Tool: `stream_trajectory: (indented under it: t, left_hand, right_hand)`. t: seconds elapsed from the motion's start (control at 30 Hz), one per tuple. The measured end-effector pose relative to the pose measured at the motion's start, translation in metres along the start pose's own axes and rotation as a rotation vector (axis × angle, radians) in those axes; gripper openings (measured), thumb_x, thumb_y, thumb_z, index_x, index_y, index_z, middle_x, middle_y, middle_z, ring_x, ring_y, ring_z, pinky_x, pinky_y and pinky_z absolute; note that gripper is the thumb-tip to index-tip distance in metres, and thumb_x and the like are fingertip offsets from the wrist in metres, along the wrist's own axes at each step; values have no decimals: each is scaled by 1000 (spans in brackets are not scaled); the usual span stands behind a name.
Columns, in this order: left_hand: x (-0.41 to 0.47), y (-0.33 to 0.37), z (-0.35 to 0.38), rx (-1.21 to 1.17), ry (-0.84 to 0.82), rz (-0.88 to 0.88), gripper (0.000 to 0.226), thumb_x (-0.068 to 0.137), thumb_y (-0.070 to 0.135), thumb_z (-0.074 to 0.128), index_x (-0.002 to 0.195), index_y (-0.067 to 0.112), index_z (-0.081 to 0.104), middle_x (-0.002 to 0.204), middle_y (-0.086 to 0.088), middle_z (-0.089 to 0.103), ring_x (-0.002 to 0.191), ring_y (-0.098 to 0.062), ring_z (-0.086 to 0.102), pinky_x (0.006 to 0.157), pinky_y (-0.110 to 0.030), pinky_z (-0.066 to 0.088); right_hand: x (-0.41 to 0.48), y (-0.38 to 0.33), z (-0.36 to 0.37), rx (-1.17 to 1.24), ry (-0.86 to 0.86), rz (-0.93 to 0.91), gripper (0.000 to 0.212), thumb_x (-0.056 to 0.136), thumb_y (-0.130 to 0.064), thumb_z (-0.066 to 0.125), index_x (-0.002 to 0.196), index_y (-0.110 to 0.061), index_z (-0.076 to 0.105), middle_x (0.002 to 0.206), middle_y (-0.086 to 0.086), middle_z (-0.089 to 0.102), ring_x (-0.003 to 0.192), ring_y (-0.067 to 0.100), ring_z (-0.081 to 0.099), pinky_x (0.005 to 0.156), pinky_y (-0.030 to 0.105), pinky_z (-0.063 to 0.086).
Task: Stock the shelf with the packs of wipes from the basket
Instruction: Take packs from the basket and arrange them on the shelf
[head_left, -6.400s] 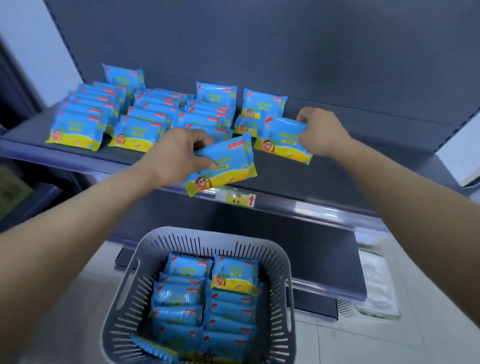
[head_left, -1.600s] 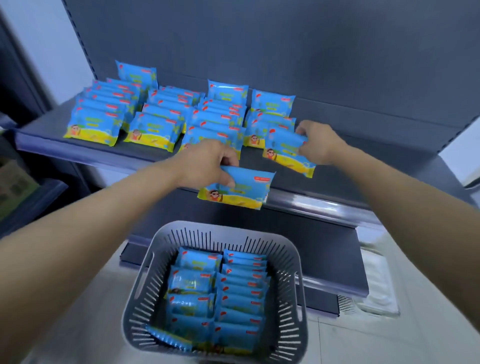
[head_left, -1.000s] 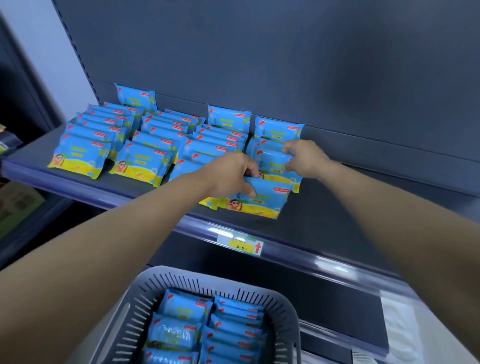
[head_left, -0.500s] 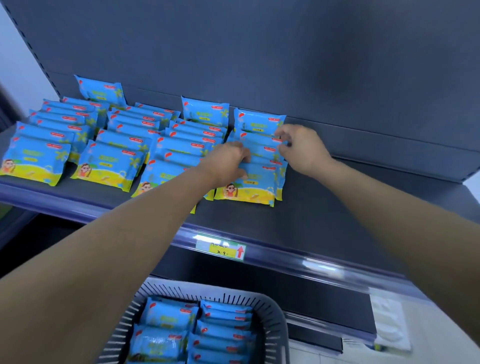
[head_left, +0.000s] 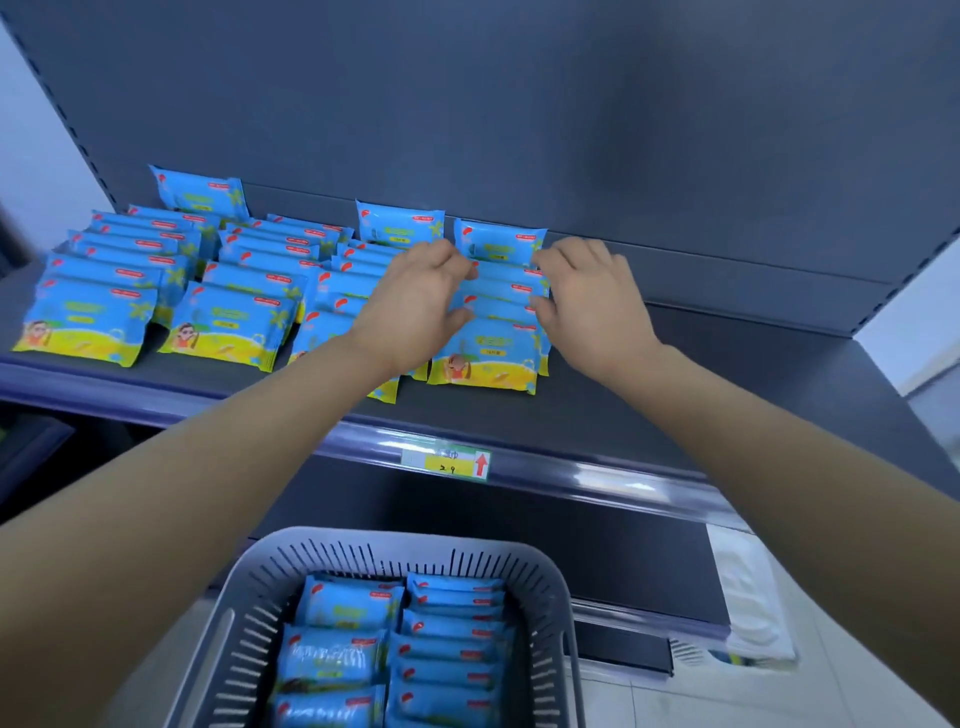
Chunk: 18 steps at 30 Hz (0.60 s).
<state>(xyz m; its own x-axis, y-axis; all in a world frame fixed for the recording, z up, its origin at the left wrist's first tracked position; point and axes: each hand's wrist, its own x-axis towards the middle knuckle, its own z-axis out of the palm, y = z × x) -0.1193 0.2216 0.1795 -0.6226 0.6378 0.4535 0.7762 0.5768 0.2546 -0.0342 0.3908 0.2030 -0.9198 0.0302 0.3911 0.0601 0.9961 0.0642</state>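
Note:
Blue and yellow packs of wipes lie in overlapping rows on the dark grey shelf (head_left: 701, 405). My left hand (head_left: 421, 301) and my right hand (head_left: 587, 301) flank the rightmost row (head_left: 488, 358), one on each side. Their loosely curved fingers and thumbs touch the row's side edges. No pack is lifted. My left forearm hides part of the neighbouring row. Below, the grey slotted basket (head_left: 395, 540) holds several more packs of wipes (head_left: 447, 649) in two columns.
Three more rows of packs (head_left: 223, 322) fill the shelf's left half; its right half is bare. A price label (head_left: 447, 462) sits on the shelf's front rail. A white bag-like item (head_left: 748, 597) lies at the lower right by the bottom shelf.
Both hands carried packs from in front of the shelf onto the rightmost row and set them down. Now they rest at the row's sides, and the view has tilted down a little.

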Motion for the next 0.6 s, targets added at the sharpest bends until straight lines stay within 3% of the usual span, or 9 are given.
stream_trajectory:
  t: [0.13,0.33,0.5,0.6]
  left_hand:
    - [-31,15,-25,-9,125,120,37,77,14,71,111,3,60,109,-16,57,105,-34,52,93,-33,31]
    - [-100,27,-38,-46,119,177,36,77,21,65,108,3,61,108,-16,58,104,-33,53,92,-36,35]
    - [-176,19,-8,-81,-45,113,36,74,15,73,106,2,62,107,-17,59,101,-34,53,90,-40,39]
    - [-222,8,18,-65,-192,35,36,76,14,73,108,1,62,106,-18,60,99,-37,55,87,-42,40]
  right_hand:
    - [-28,-21,-19,-25,100,-63,35,84,-17,59,116,-4,59,115,15,58,106,37,52,83,43,40]
    - [-79,-61,-25,-20,116,-93,37,81,-19,55,115,-5,59,116,15,59,107,36,54,84,42,41]
    - [-134,-94,11,47,19,-99,32,77,-15,61,107,-4,63,103,15,63,96,35,59,76,41,44]
    - [-168,-111,43,131,-183,-114,31,87,-15,57,116,-5,59,115,15,60,109,35,53,88,43,40]
